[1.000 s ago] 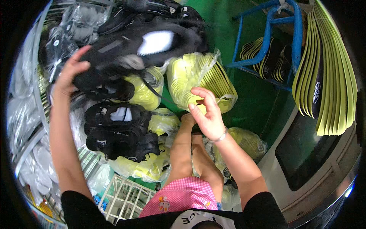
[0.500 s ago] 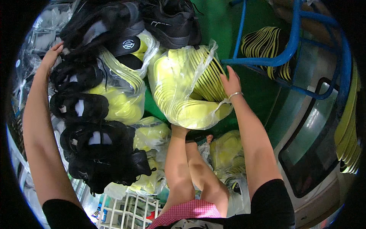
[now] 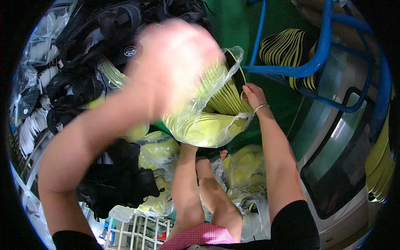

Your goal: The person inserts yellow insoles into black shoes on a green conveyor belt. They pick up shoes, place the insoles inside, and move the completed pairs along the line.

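A clear plastic bag [image 3: 200,133] of yellow-green shoe insoles [image 3: 227,98], stacked in a curved row, lies in front of me. At the stack's right end my right hand [image 3: 255,96] pinches the edge of one insole, which stands a little apart from the others and shows its dark face. My left hand [image 3: 179,58] is a motion-smeared shape above the bag's upper left part and hides much of it. Its fingers cannot be made out. Black shoes [image 3: 121,175] sit on the left, partly behind my left forearm, with more black shoes [image 3: 175,14] at the top.
A blue metal frame [image 3: 308,68] stands at the upper right, with another insole stack [image 3: 283,48] by it. More bagged insoles [image 3: 243,164] lie around my legs. A white wire rack [image 3: 137,229] is at the lower left. A pale machine panel [image 3: 333,146] borders the right.
My left hand has swung right from the shoes at the far left to above the insole bag. My right hand has closed on the end insole, drawing it slightly away from the stack.
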Available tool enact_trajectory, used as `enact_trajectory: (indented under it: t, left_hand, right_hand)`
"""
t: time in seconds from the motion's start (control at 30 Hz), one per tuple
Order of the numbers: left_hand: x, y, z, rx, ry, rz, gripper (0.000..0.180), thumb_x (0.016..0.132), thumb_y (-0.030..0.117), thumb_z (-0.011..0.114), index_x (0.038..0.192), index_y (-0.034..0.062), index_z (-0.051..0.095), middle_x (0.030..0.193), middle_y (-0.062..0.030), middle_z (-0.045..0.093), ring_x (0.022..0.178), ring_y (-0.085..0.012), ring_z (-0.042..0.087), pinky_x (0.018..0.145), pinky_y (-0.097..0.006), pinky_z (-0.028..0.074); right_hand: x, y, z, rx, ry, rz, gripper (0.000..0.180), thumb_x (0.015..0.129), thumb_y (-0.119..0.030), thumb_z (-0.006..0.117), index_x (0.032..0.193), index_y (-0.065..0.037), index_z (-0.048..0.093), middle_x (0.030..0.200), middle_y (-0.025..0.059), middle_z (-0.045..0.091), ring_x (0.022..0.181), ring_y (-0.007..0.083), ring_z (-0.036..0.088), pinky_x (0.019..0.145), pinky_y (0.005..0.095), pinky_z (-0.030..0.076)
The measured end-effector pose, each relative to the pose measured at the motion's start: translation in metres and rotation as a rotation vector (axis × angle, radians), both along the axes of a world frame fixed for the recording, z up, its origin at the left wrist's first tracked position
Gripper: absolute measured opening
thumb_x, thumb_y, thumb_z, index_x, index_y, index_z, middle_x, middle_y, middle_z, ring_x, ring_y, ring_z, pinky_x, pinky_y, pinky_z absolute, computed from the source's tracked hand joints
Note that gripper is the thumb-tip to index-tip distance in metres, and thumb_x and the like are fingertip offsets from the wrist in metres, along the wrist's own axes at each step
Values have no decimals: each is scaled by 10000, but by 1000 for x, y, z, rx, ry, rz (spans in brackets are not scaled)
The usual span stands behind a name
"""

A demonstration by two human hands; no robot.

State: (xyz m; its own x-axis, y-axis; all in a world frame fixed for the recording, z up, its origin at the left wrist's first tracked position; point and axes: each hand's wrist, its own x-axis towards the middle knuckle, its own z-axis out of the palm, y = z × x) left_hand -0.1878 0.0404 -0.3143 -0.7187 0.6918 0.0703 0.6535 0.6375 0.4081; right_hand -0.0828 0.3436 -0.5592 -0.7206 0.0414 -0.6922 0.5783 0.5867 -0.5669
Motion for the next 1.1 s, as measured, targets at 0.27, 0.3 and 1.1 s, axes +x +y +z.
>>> enact_trajectory:
  t: [0.27,0.3,1.1]
  left_hand:
    - [66,86,-144,-982,-146,-79,353,780,205,449,1105,97,533,1218,-125,474,1170,-249,405,972,-463,260]
    - [49,79,-145,-1011,-85,154,367,783,183,441,1134,104,516,1264,-106,434,1192,-221,377,967,-496,247]
    - [56,43,-137,-648,25,147,356,758,147,467,1108,144,532,1303,-33,384,1237,-154,300,1004,-510,127]
  right_hand:
    - [8,-11,16,-50,-4,-16,240,816,-224,523,945,-32,587,790,124,612,718,242,581,660,313,440]
    - [13,1,10,-79,-3,-26,241,819,-229,520,932,-24,578,774,120,603,700,233,570,647,316,432]
    - [17,6,40,63,97,80,290,821,-248,511,958,4,554,825,150,593,780,262,581,682,349,443]
